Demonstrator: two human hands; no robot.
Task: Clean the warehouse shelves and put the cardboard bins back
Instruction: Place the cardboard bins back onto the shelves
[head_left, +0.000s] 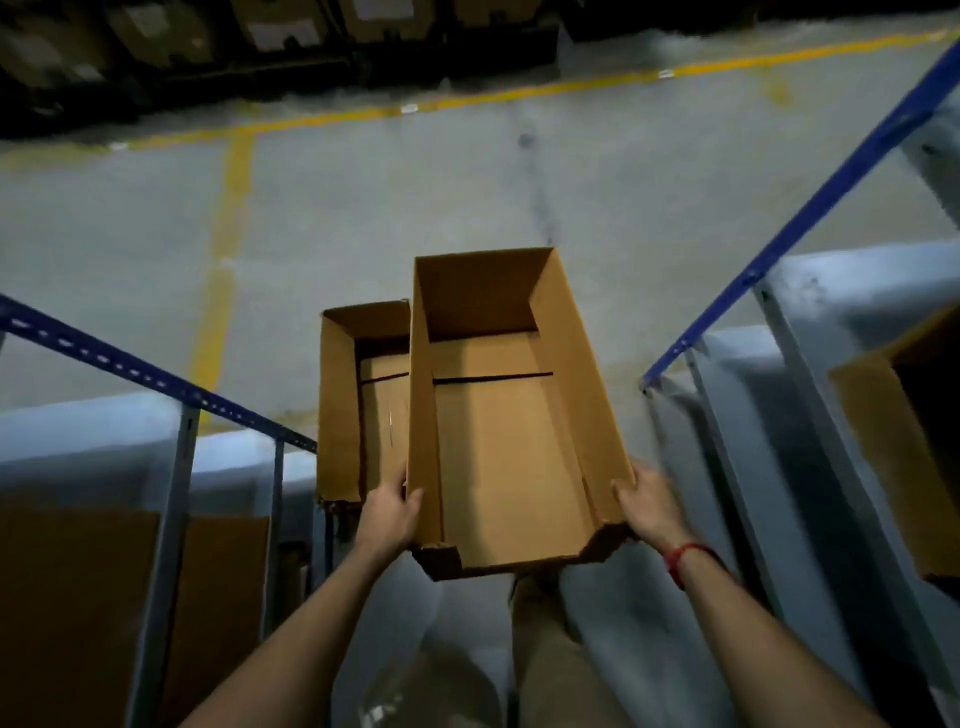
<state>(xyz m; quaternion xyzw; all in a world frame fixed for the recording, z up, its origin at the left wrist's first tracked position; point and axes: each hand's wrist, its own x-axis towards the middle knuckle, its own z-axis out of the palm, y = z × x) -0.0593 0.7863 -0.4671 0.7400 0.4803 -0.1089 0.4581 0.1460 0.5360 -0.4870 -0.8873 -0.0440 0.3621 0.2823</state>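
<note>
I hold an open, empty cardboard bin (506, 441) in front of me, above the floor between two shelf units. My left hand (392, 512) grips its left wall near the front corner, thumb inside the rim. On the opposite wall, my right hand (649, 501) grips the near right corner; a red thread is on that wrist. A second empty cardboard bin (358, 400) sits lower, just left of the held one and partly hidden behind it.
A blue-beamed shelf rack (156, 379) stands at the left with cardboard (72, 597) in it. Another blue rack (810, 213) at the right holds a cardboard bin (893, 447). Beyond is grey concrete floor (363, 208) with yellow lines and dark pallets of boxes (270, 36) at the far side.
</note>
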